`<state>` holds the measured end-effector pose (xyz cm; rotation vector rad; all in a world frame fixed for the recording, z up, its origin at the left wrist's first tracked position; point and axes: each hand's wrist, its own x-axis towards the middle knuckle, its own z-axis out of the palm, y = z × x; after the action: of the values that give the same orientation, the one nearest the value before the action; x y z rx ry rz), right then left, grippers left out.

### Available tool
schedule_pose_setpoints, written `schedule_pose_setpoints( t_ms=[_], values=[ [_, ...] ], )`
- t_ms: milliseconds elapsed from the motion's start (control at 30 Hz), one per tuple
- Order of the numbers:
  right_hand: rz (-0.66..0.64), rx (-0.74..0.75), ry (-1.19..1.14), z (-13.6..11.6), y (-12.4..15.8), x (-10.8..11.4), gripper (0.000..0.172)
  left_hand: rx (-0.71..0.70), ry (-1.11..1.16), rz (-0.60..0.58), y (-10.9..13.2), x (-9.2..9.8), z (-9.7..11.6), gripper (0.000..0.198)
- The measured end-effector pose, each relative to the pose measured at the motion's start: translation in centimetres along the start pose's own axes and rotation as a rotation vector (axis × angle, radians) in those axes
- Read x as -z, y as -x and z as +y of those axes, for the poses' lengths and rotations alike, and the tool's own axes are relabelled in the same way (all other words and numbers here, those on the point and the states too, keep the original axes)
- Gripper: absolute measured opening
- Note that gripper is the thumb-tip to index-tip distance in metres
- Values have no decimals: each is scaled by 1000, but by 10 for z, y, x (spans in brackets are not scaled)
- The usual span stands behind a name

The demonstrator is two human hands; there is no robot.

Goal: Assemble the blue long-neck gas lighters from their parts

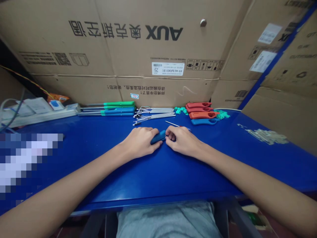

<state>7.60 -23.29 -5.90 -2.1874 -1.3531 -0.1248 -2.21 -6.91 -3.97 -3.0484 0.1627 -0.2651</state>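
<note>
My left hand (140,142) is closed around a blue plastic handle (158,137) that lies on the blue table (160,172). My right hand (182,141) pinches at the handle's right end, fingers pressed together. A thin metal rod (173,124) sticks out just behind my right hand. Both hands rest on the table's middle.
Along the back lie finished green and blue handled tools (111,109), a bundle of metal wire rods (155,114), red handles (200,110), one blue handle (204,121) and small green pieces (221,114). Clear plastic parts (267,136) lie right. A power strip (37,115) sits left. Cardboard boxes (158,49) wall the back.
</note>
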Motion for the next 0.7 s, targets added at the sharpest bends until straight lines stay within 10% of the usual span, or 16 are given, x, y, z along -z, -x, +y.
schedule_pose_setpoints(
  t_ms=[700],
  values=[
    [-67,-28,336,-14,2,0,20,-17,-14,-6,0,1,4,30]
  ],
)
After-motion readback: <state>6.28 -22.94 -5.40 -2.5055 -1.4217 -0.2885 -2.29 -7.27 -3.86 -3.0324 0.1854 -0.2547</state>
